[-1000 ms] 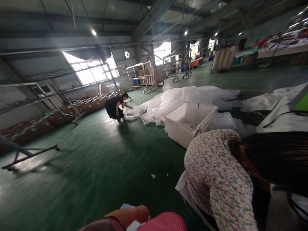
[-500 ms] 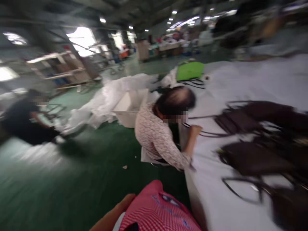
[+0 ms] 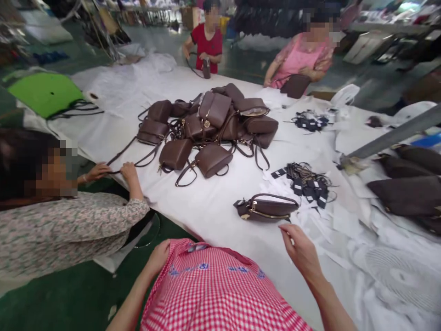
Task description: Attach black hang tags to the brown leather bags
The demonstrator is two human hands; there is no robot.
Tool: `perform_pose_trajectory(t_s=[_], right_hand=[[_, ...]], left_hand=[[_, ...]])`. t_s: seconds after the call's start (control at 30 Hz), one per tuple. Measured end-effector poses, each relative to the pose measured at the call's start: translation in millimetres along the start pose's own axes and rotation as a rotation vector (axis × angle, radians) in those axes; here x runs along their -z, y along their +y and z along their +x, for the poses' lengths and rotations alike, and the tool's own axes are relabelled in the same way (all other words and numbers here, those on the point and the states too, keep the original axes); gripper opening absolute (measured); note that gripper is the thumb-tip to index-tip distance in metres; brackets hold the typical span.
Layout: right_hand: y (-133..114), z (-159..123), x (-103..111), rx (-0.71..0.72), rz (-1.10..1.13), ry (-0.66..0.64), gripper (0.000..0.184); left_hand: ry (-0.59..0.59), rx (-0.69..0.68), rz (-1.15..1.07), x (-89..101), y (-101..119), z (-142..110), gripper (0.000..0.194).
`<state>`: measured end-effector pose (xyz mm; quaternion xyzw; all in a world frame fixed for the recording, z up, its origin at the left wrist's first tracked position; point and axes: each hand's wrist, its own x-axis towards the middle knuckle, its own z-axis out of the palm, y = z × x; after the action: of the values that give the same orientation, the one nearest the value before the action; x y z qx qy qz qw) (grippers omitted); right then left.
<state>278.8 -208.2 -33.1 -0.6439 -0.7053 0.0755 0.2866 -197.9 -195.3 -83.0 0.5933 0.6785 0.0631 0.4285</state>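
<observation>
The right hand (image 3: 299, 248) is hovering over the table (image 3: 213, 207), its fingers loosely bent, with a gap by the thumb and nothing visible in them. Just beyond them, a bag (image 3: 270, 208) is lying beside tags (image 3: 312, 191), and a pile (image 3: 215, 112) of others is sitting farther back. The left hand (image 3: 160, 255) is resting at the apron (image 3: 213, 285)'s edge; its fingertips are hidden, so I cannot tell whether they are gripping cloth.
</observation>
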Motion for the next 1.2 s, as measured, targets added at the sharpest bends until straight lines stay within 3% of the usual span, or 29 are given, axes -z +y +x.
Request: perform_pose_trajectory(t_s=[0.07, 0.13, 0.33, 0.43, 0.5, 0.63, 0.73, 0.83, 1.0, 1.07, 1.2], right_hand=[[16, 12, 11, 0.008, -0.027, 0.037, 0.018], [25, 27, 15, 0.028, -0.029, 0.037, 0.018], [24, 57, -3, 0.077, -0.046, 0.032, 0.026], [40, 64, -7, -0.015, -0.140, 0.135, 0.041], [52, 71, -7, -0.053, -0.224, 0.115, 0.054], [52, 92, -5, 0.055, -0.320, -0.100, 0.058], [28, 103, -10, 0.066, -0.267, -0.124, 0.041], [-1, 97, -24, -0.082, -0.149, -0.117, 0.020], [-31, 80, -61, -0.335, 0.091, -0.227, 0.019], [-35, 80, -71, -0.317, 0.017, -0.252, 0.019], [-33, 87, -75, -0.129, -0.210, -0.275, 0.018]], left_hand=[[0.003, -0.076, 0.012, -4.7, 28, 23, 0.028], [0.028, -0.159, -0.019, -13.5, 68, 44, 0.027], [0.045, -0.546, -0.086, -61.6, 202, 74, 0.033], [0.035, -0.689, -0.060, -86.2, 246, 87, 0.048], [0.027, -0.729, -0.014, -97.5, 265, 98, 0.056], [-0.056, -0.724, 0.091, -107.7, 279, 118, 0.059], [-0.093, -0.687, 0.130, -109.5, 277, 130, 0.046], [-0.109, -0.723, 0.068, -110.2, 270, 141, 0.040], [-0.216, -0.822, -0.116, -114.1, 263, 159, 0.036], [-0.241, -0.836, -0.170, -116.1, 262, 166, 0.037], [-0.331, -0.848, -0.263, -117.4, 262, 175, 0.041]])
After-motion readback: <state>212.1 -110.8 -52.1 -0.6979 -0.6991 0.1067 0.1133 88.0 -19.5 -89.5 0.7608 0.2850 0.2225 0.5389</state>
